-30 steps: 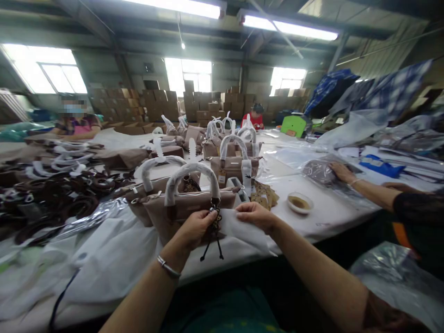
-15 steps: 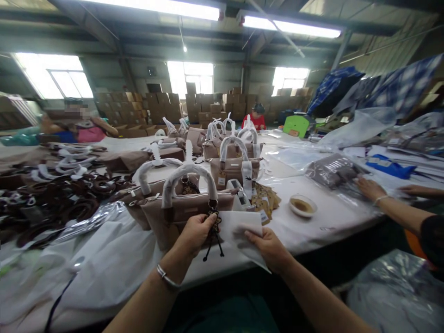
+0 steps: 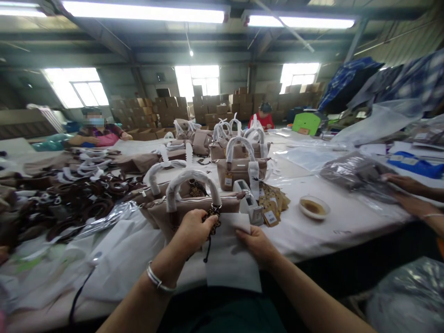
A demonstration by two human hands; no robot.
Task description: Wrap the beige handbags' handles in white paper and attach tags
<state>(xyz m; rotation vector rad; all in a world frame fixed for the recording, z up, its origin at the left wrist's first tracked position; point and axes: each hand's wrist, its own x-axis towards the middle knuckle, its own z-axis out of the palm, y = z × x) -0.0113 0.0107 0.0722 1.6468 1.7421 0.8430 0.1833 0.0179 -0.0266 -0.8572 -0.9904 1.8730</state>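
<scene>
At the table's near edge stands a taupe handbag (image 3: 225, 203) with a handle (image 3: 190, 178) wrapped in white padding. My left hand (image 3: 192, 233) is closed on a leopard-patterned charm (image 3: 213, 217) with dark cords, which hangs from the handle's base. Between the thumb and fingers of my right hand (image 3: 258, 245) is a white translucent sheet (image 3: 234, 259). The sheet hangs down in front of the bag, beside the charm. Another taupe bag (image 3: 151, 208) stands right behind this one.
Behind lie brown hang tags (image 3: 272, 203), a small white device (image 3: 248, 201) and a shallow dish (image 3: 314, 207). Dark straps (image 3: 86, 185) pile up at left. A co-worker's hands (image 3: 416, 194) touch a plastic-wrapped bag (image 3: 350, 171) at right. Two other people sit across the table.
My right hand has moved left with the sheet, which now hangs lower and closer to the charm. My left hand keeps its grip. The co-worker's hands shifted on the wrapped bag.
</scene>
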